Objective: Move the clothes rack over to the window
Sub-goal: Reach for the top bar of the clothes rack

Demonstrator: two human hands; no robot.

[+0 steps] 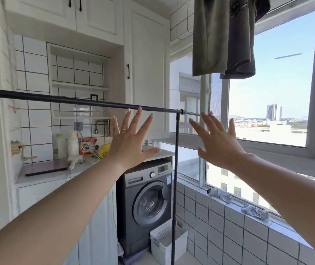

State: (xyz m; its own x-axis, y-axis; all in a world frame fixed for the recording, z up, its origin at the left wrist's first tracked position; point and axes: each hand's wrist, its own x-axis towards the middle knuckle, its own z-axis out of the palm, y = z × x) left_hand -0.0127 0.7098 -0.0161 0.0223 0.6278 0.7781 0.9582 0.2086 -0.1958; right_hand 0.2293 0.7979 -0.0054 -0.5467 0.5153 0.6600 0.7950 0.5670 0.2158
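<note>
two bare hands — left hand [128,138] and right hand [217,142] — fingers splayed wide, holding nothing, before one thin black metal clothes rack [176,169].

Home laundry balcony, pretty clearly, up in an apartment block. Front-load washing machine [147,196] tucked under a white desk [57,174], with detergent bottles [59,146] and a box of washing powder [87,146] lined up against the white tiled wall [34,79]. White cabinets [88,16] above, tap [96,131] and wall socket [78,126] in the alcove. Plastic laundry basket [167,243] on the floor, dark clothes [223,37] hanging overhead to dry, black clothes rack [176,169] standing in front. Big sliding window [267,88] looking out over rooftops and a distant high-rise, socks [220,195] left on the tiled sill.
</note>
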